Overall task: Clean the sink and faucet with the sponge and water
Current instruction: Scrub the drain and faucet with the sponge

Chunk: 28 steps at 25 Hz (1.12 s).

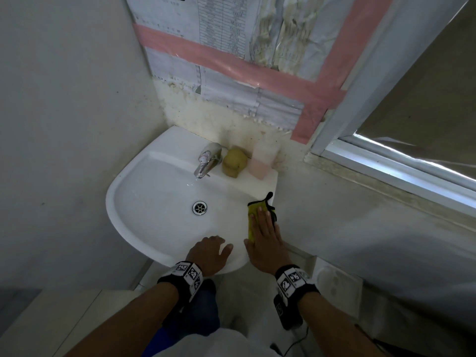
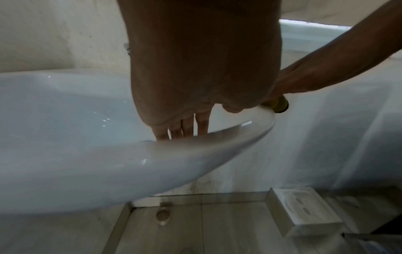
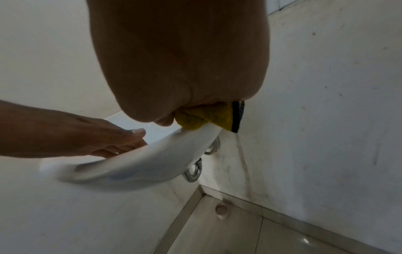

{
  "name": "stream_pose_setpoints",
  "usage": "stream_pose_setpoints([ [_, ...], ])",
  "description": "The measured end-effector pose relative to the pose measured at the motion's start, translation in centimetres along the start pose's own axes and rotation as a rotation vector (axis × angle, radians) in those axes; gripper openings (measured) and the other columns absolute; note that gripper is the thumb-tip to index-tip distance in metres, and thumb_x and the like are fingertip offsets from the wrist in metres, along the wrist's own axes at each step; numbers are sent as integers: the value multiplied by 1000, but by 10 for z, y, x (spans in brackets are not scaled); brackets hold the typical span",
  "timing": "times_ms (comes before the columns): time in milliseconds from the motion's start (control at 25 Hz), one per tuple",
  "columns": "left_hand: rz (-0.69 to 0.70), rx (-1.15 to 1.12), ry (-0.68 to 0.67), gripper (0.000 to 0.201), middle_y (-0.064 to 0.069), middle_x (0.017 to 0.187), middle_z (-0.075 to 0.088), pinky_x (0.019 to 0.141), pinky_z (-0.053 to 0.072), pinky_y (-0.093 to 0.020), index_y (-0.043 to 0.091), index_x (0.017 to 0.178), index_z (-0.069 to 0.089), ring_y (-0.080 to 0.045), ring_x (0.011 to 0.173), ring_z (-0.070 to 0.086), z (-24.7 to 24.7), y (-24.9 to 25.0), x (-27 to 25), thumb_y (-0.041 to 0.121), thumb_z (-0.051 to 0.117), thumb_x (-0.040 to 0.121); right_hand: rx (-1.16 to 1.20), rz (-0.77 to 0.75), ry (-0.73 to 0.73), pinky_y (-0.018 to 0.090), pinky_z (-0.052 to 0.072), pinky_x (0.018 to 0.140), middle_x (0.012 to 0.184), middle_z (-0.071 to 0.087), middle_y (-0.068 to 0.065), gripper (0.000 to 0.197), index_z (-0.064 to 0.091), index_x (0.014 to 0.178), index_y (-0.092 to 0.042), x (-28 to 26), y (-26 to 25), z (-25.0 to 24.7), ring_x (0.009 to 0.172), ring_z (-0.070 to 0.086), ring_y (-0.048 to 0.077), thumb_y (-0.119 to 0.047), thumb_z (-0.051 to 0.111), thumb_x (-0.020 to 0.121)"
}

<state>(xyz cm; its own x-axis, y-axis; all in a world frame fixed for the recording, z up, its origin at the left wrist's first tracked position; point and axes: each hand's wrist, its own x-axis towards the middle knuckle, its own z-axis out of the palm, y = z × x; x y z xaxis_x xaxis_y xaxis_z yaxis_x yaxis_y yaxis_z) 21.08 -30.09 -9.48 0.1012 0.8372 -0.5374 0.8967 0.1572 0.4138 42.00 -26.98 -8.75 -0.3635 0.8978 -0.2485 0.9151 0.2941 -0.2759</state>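
Observation:
The white sink (image 1: 134, 222) is fixed in a corner, with a chrome faucet (image 1: 208, 159) at its back and a drain (image 1: 200, 207) in the basin. A yellow sponge cloth with a black edge (image 1: 253, 211) lies on the sink's right rim. My right hand (image 1: 266, 228) lies flat on it with straight fingers, pressing it down; the sponge cloth (image 3: 206, 117) shows under the palm. My left hand (image 1: 211, 253) rests on the front rim (image 2: 195, 154), fingers (image 2: 185, 128) reaching down into the basin and holding nothing.
A yellowish sponge (image 1: 234, 163) and a bottle of pink liquid (image 1: 264, 158) stand on the ledge right of the faucet. Walls close in on the left and right. A window frame (image 1: 386, 161) is at the right. Chrome pipes (image 3: 193, 171) hang under the basin.

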Motion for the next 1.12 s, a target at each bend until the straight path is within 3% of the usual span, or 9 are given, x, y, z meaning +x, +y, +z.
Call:
stream_pose_setpoints([
  [120, 90, 87, 103, 47, -10, 146, 56, 110, 43, -46, 20, 149, 41, -31, 132, 55, 7, -24, -18, 41, 34, 107, 29, -32, 3, 42, -9, 125, 167, -25, 1, 74, -7, 163, -20, -23, -6, 12, 153, -25, 21, -53, 18, 101],
  [280, 157, 64, -58, 37, -8, 105, 77, 78, 61, -46, 22, 124, 49, -28, 93, 75, 20, -42, -15, 29, 40, 89, 38, 6, 4, 47, -6, 126, 167, -25, -1, 77, -3, 163, -22, 0, 6, 8, 154, -24, 20, -56, 13, 97],
  [400, 183, 177, -53, 73, -10, 125, 71, 101, 51, -49, 19, 133, 61, -30, 116, 68, 20, -38, -14, 55, 4, 105, 41, 41, -10, 48, -5, 126, 167, -24, 2, 79, -4, 163, -19, 6, 6, 5, 154, -23, 22, -56, 11, 95],
  [480, 191, 257, 30, 120, -9, 149, 55, 119, 31, -46, 20, 145, 55, -27, 139, 50, 25, -45, -7, 75, -31, 81, 46, 38, 7, 47, -6, 126, 167, -24, 5, 76, -6, 163, -18, -7, -1, 7, 154, -24, 23, -53, 15, 98],
  [560, 147, 250, -22, 130, -6, 153, 50, 122, 25, -42, 21, 148, 51, -24, 144, 42, 21, -40, -8, 76, -38, 71, 53, 27, -9, 44, -11, 125, 166, -28, 5, 74, -13, 161, -17, -26, -9, 13, 152, -28, 23, -48, 20, 103],
  [720, 212, 250, -70, 111, -7, 153, 48, 117, 32, -39, 27, 148, 39, -26, 142, 43, 9, -38, -12, 72, -34, 77, 38, 58, 4, 37, -20, 119, 165, -31, 1, 74, -13, 161, -19, -26, -17, 17, 152, -29, 24, -49, 21, 103],
  [840, 164, 139, -132, 51, -7, 152, 45, 110, 39, -38, 34, 140, 27, -26, 137, 44, -10, -25, -23, 58, 5, 101, 31, 104, 19, 41, -14, 123, 166, -28, 2, 76, -10, 162, -18, -7, -17, 17, 153, -26, 24, -53, 14, 99],
  [920, 179, 128, -185, 60, -4, 157, 40, 114, 34, -37, 25, 151, 35, -23, 142, 38, -17, -25, -26, 61, 22, 104, 41, 146, 52, 46, -6, 125, 167, -25, 2, 77, -6, 162, -18, 5, -15, 16, 154, -22, 25, -54, 13, 98],
  [1120, 285, 164, -240, 91, -2, 165, 29, 122, 25, -37, 19, 160, 27, -18, 150, 28, -27, -53, -20, 79, 20, 92, 98, 212, 82, 48, -1, 126, 167, -24, 4, 77, -7, 162, -16, 10, -20, 17, 154, -23, 25, -53, 14, 99],
])
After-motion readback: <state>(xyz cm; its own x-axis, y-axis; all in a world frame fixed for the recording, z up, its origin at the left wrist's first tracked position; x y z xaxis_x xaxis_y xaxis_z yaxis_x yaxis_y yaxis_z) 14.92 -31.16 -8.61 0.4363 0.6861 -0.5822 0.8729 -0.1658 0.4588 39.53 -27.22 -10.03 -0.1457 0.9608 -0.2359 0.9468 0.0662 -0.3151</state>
